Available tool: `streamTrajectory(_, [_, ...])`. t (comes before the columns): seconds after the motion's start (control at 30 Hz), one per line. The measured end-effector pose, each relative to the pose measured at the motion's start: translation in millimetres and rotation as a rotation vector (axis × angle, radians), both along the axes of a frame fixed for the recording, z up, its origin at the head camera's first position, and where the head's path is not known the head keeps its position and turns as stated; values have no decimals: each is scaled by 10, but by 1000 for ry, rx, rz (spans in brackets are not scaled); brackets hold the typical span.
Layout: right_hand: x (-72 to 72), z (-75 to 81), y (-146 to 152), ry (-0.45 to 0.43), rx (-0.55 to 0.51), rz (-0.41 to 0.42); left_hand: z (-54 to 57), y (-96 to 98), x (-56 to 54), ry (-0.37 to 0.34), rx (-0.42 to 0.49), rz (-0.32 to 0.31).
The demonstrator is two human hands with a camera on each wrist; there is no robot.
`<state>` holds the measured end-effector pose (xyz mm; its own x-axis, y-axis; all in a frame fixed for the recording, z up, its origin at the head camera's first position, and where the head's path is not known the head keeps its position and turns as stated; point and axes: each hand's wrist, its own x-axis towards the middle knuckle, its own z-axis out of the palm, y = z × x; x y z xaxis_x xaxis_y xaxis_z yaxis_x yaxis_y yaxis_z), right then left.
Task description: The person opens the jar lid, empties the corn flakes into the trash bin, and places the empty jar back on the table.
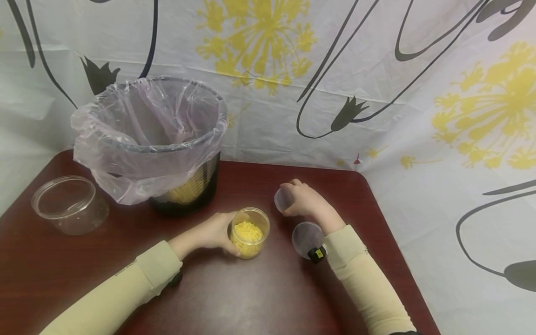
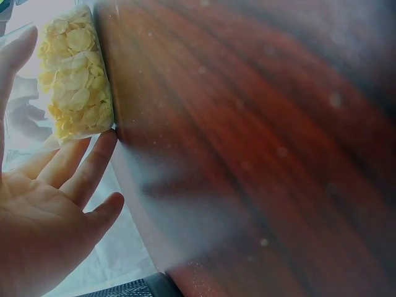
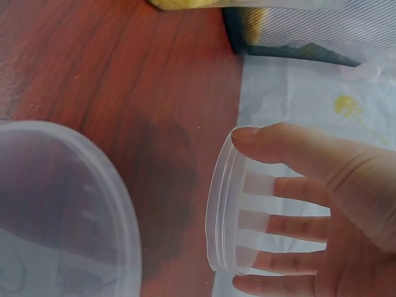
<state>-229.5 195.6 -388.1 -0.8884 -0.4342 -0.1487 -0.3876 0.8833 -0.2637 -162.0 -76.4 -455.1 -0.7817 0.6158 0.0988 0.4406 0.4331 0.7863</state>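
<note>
My left hand point(image 1: 214, 231) grips a small see-through plastic jar point(image 1: 250, 249) from its left side, thumb in front and fingers behind. The jar stands upright with its top uncovered, partly filled with yellow flakes point(image 2: 74, 80), which look thin and rounded in the left wrist view. Farther right, my right hand point(image 1: 304, 201) holds a see-through round lid point(image 3: 224, 207) by its edge. The thumb sits on one side of the rim and the spread fingers show through behind it. A larger see-through round lid point(image 1: 307, 236) lies on the table under my right wrist.
A mesh bin point(image 1: 205, 179) with a pinkish plastic liner point(image 1: 138, 174) stands behind my left hand. At the left is a wide see-through tub point(image 1: 85, 216), uncovered. The dark red table point(image 1: 251, 298) ends at a patterned cloth point(image 1: 268, 139) behind and to the right.
</note>
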Motion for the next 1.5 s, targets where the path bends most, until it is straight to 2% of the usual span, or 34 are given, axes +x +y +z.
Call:
streamTrajectory(0.3, [-13,-115,7,-4,21,-9,-6,-1,3,-3,2,1])
streamTrajectory(1.1, [-17,-295,46,-44,53,1,-6,-2,12,-9,4,6])
streamTrajectory(1.5, [-21,-279,17,-89,84,3,4,-1,11,-8,-12,7])
